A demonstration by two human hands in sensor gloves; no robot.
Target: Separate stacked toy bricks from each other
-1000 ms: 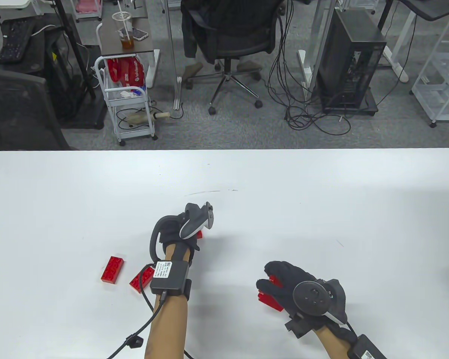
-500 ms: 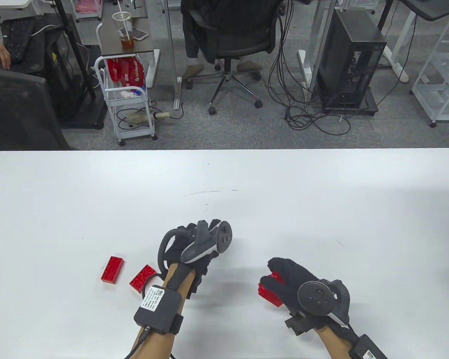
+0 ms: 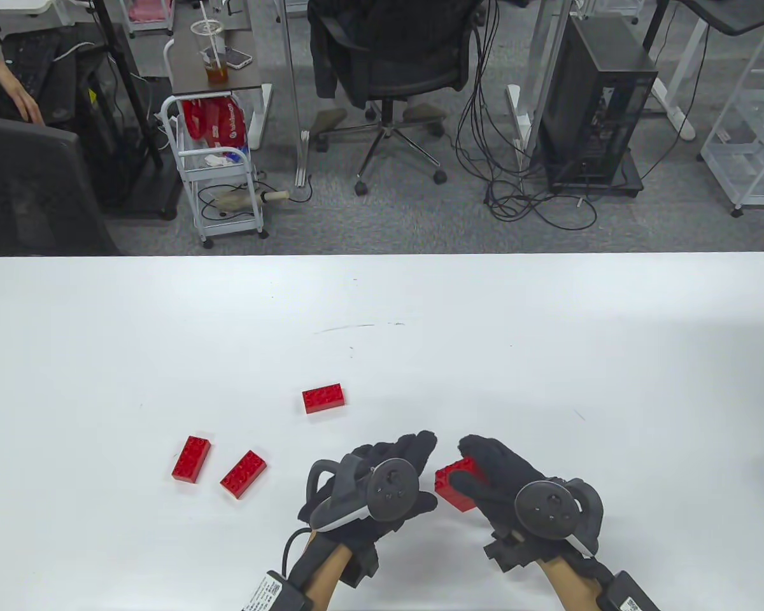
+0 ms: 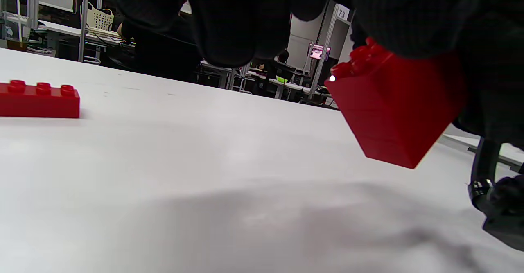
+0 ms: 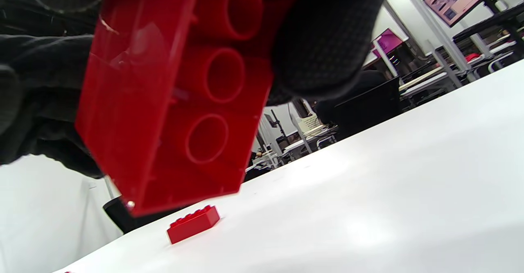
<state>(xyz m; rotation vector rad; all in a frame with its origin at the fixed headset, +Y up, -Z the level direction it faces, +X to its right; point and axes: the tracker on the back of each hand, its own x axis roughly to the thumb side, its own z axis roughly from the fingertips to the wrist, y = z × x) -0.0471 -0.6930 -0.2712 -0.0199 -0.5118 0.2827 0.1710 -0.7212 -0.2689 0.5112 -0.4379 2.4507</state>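
Looks mostly done: three loose bricks sit on the table, at 9, 10 and 11 o'clock from the hands. The right hand grips the remaining stack off the table. The left hand, fingers loose and holding nothing, has dropped the 11 o'clock brick and swung back beside the stack.

Three loose red bricks; one stacked block; two hands

Overhead camera faces the table; wrist cameras skim it closely.
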